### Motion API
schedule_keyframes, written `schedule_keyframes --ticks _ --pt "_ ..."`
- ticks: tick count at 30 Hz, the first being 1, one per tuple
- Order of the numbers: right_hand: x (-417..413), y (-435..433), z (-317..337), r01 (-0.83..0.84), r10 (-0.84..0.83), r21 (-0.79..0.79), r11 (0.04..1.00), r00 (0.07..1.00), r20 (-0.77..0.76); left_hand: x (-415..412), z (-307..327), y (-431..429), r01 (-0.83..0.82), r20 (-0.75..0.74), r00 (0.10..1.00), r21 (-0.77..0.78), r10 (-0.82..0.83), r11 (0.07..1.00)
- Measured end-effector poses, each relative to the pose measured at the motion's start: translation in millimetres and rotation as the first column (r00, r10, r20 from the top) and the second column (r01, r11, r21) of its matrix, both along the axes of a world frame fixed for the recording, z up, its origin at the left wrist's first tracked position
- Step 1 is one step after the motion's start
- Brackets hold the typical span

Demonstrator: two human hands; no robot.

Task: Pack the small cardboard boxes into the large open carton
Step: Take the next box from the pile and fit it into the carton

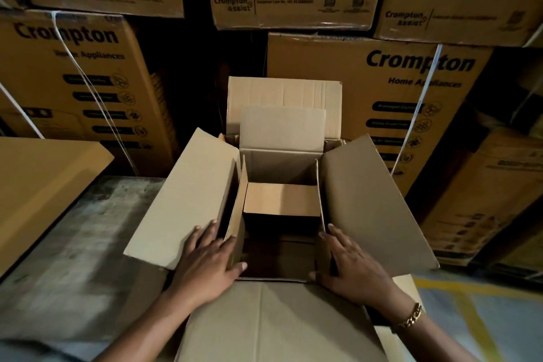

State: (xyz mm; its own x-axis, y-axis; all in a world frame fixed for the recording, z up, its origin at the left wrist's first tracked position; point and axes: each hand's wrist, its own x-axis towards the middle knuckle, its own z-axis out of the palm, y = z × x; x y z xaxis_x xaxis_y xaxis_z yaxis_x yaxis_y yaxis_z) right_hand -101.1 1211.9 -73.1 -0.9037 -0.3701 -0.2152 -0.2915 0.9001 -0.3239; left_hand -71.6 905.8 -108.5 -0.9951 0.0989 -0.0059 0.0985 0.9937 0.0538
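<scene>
The large open carton stands on the floor in front of me with all its flaps spread outward. Inside it, toward the far wall, sits one small cardboard box with its plain top showing; the near part of the interior is dark. My left hand lies flat with straight fingers on the carton's left flap and rim, thumb at the opening's near left corner. My right hand, with a gold bracelet at the wrist, rests flat on the right rim and flap. Neither hand holds anything.
Stacked printed cartons wall off the back and both sides. A flat cardboard sheet lies at the left. Bare concrete floor shows left of the carton, and yellow floor markings at the right.
</scene>
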Motion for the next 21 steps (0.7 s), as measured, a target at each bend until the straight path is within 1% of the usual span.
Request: schedule_keyframes --ticks 4,6,10,13,15,17,19,21 --pt "4 -1 1 -0.032 0.032 -0.001 0.999 0.999 0.034 3 3 2 -0.013 0.01 1.0 0.018 0.013 1.0" --pt "3 0 2 -0.048 0.048 0.019 0.999 0.999 0.016 4 5 3 -0.013 -0.009 1.0 0.033 0.013 0.999" --pt "-5 -2 8 -0.091 0.097 0.085 0.992 0.993 -0.067 5 13 4 -0.03 -0.034 0.999 0.031 0.031 0.999" --pt "-14 -5 15 -0.129 0.146 0.121 0.984 0.979 -0.141 1 20 5 -0.035 0.01 0.999 -0.006 0.035 0.999" --pt "-20 -7 17 -0.136 0.155 0.12 0.983 0.974 -0.166 -4 25 3 -0.028 0.019 0.999 -0.031 0.029 0.999" --pt "-26 -9 18 -0.13 0.15 0.114 0.985 0.971 -0.188 -13 26 1 -0.019 -0.002 1.0 -0.037 0.019 0.999" --pt "-33 -11 19 -0.126 0.153 0.133 0.983 0.964 -0.219 -22 27 0 -0.01 -0.008 1.0 -0.025 0.01 1.0" --pt "-40 -15 21 -0.136 0.175 0.165 0.977 0.951 -0.253 -34 30 1 0.004 0.02 1.0 -0.027 -0.003 1.0"
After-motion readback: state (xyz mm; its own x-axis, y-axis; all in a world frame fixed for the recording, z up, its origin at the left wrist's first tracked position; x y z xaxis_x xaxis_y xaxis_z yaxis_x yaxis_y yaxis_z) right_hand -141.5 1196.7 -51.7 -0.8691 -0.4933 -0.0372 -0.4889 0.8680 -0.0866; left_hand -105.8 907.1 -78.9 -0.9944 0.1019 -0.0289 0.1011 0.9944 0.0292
